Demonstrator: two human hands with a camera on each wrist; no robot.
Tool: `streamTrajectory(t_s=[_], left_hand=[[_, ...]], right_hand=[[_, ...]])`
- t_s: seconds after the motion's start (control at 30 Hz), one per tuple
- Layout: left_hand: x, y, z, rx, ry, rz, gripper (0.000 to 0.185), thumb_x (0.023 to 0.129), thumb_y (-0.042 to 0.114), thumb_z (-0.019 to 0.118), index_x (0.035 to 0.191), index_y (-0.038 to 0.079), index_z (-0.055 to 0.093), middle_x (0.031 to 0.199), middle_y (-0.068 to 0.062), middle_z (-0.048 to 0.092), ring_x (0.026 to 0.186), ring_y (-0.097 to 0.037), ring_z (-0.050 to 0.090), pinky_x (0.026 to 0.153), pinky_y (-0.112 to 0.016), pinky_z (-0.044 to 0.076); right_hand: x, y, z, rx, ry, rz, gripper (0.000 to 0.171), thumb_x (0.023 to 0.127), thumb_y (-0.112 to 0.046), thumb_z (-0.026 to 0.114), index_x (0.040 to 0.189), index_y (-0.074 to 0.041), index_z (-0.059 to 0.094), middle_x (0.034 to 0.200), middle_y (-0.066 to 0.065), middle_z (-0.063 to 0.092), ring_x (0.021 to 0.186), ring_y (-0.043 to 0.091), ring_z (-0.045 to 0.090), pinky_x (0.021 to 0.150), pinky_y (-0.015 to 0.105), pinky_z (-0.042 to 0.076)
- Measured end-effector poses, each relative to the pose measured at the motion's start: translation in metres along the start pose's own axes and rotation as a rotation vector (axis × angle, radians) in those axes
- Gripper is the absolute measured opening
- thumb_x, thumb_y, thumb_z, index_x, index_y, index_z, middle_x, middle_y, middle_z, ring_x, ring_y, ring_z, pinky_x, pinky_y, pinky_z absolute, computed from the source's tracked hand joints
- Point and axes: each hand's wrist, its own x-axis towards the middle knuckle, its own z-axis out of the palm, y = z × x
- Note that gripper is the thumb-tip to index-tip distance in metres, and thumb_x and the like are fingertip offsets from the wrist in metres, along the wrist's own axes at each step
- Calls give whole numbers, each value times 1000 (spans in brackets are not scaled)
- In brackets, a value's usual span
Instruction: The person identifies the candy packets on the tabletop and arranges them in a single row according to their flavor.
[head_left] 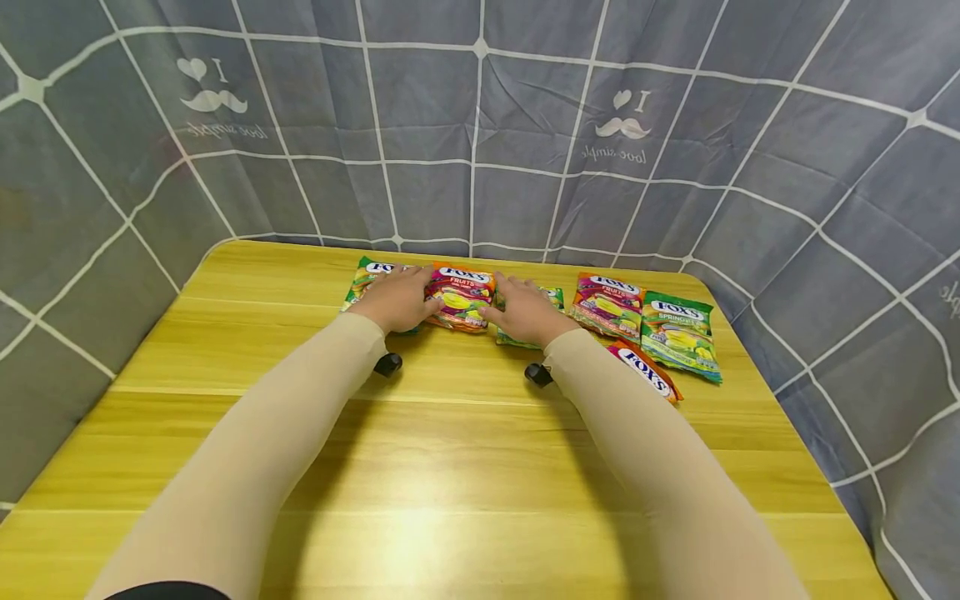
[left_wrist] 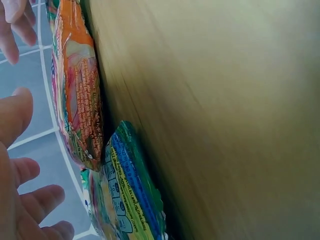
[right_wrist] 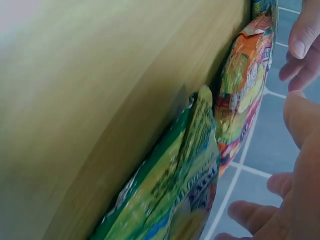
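Note:
A pink and orange Fox's Fruits candy bag (head_left: 459,296) lies near the table's far edge between my two hands. My left hand (head_left: 397,300) rests over a green candy bag (head_left: 365,277) on its left, thumb by the pink bag's side. On the other side my right hand (head_left: 525,311) lies over another green bag (head_left: 553,296), its thumb at the pink bag's right side. In the left wrist view the fingers (left_wrist: 35,200) are relaxed and spread beside the orange bag (left_wrist: 77,100) and the green bag (left_wrist: 130,195). The right wrist view shows loose fingers (right_wrist: 255,210) next to the same orange bag (right_wrist: 245,90).
Further right lie another pink Fruits bag (head_left: 609,304), a green Spring bag (head_left: 678,333) and an orange bag (head_left: 645,371). The yellow wooden table (head_left: 450,467) is backed by a grey checked cloth (head_left: 480,125) hanging on three sides.

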Motion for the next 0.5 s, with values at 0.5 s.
streamTrajectory(t_s=[0.5], left_hand=[[10,-3,10,-53,-61,4,76,110,48,51,170,12,22,174,-15,27,162,-49,11,131,-65,8]], right_hand=[[19,0,10,-17,-28,15,86,107,-59,49,172,-20,9,172,8,34,161,44,20,131,64,11]])
